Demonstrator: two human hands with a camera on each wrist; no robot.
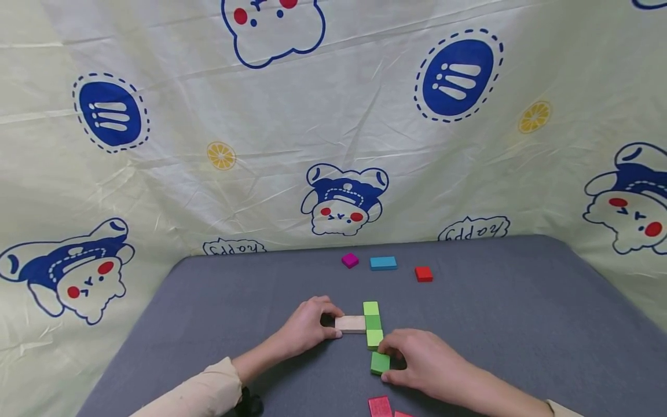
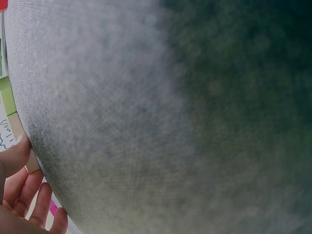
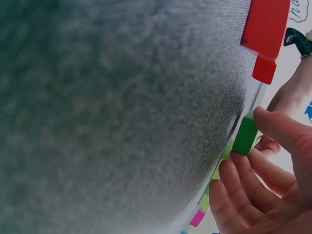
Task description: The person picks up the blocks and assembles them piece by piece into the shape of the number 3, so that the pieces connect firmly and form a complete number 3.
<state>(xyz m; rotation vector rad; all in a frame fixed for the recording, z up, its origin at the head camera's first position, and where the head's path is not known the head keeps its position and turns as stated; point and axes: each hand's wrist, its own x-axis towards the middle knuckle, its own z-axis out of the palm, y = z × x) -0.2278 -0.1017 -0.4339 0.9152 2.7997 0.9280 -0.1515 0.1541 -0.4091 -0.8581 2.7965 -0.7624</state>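
Note:
My left hand [image 1: 307,325] pinches the left end of a pale wooden block [image 1: 351,324] lying flat on the table. The block's right end meets the middle of a short column: a light green block [image 1: 371,308], a darker green block [image 1: 372,322] and another light green block [image 1: 374,339]. My right hand [image 1: 424,360] holds a separate green block [image 1: 380,363] between thumb and fingers, just below that column with a small gap. In the right wrist view, thumb and fingertips grip the green block [image 3: 245,134]. The left wrist view shows the thumb on the wooden block [image 2: 32,162].
A magenta block [image 1: 350,260], a blue block [image 1: 383,263] and a red block [image 1: 424,274] lie toward the back of the grey table [image 1: 495,307]. Pinkish-red blocks [image 1: 380,406] sit at the near edge of view. A printed curtain [image 1: 271,197] hangs behind.

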